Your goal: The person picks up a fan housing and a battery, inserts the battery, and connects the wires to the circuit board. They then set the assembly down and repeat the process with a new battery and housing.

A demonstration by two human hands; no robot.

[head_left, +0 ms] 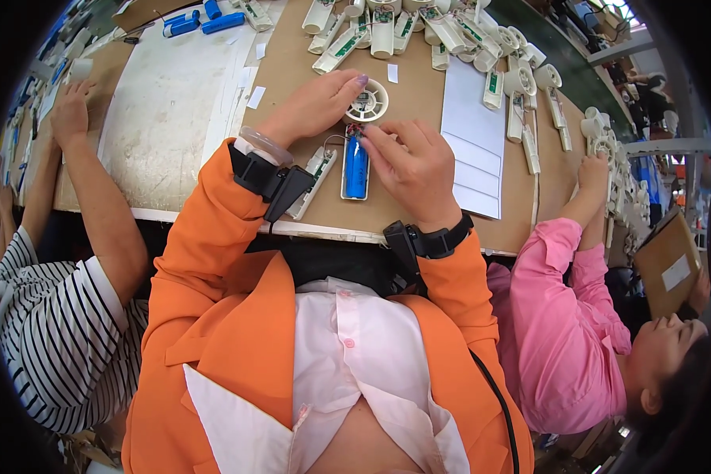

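Observation:
A white handheld fan housing [368, 103] lies on the table in front of me, its round, spoked head pointing away and its handle toward me. My left hand [317, 103] grips the rim of the head, fingers curled over its left and far side. In the handle sits a blue cylindrical battery [356, 170]. My right hand [411, 164] is closed, thumb and fingertips pinched by the small wires at the battery's far end; what is between them is hidden. Left of the battery lies a separate white handle half [314, 183] with a circuit board, joined by a thin wire.
Many white fan housings with green boards [382, 31] are heaped along the far side. White paper sheets [474, 142] lie to the right, and blue batteries [223, 23] at the far left. Co-workers sit close on both sides, a striped sleeve [71, 324] left and a pink sleeve [557, 316] right.

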